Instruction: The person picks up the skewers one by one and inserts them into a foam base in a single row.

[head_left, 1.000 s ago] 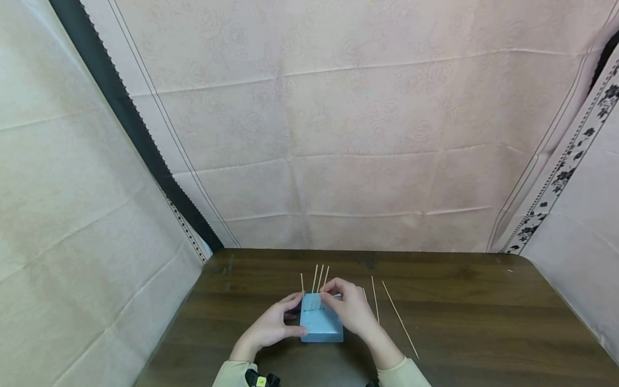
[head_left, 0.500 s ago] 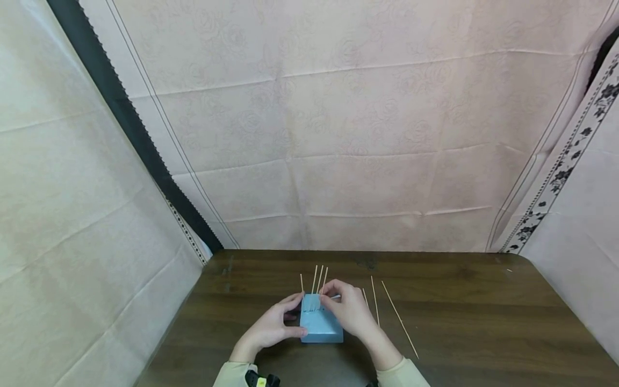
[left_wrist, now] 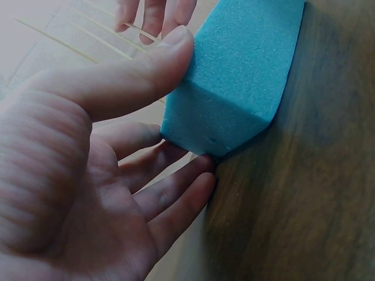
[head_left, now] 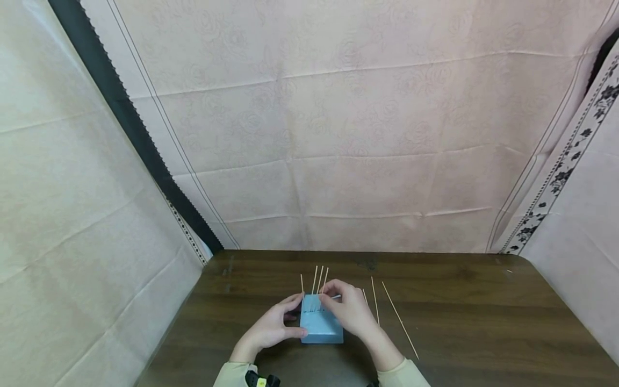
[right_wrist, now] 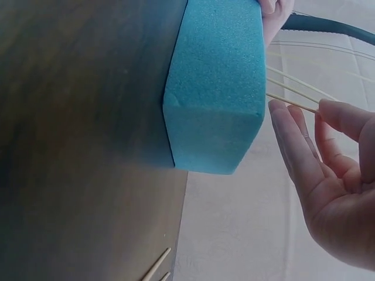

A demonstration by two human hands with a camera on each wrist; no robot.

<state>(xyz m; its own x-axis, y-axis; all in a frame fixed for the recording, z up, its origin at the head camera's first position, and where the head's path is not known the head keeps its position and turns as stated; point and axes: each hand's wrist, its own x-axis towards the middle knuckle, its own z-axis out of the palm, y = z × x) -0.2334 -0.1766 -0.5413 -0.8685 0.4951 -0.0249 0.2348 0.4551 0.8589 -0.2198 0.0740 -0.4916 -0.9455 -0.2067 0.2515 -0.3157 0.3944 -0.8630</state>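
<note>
A light blue foam block [head_left: 321,329] stands on the table, with several thin wooden skewers [head_left: 314,279] upright or slightly tilted in its top. My left hand [head_left: 274,324] holds the block's left end; in the left wrist view the thumb [left_wrist: 170,55] presses one face and the fingers reach round the other side. Above the block's top, my right hand [head_left: 352,309] pinches a skewer [right_wrist: 291,103] between thumb and index finger. That skewer's lower end meets the foam. In the head view the right fingers hide part of the block's top.
Loose skewers [head_left: 400,321] lie on the brown wooden table [head_left: 464,322] right of the right hand, partly behind the forearm. Pale patterned cloth [head_left: 348,134] hangs behind the table's far edge and at both sides. Each wrist wears a dark strap.
The pinched skewer shifts very slightly, its tip leaning a little left and then back. Both hands and the foam block stay in practically the same place.
</note>
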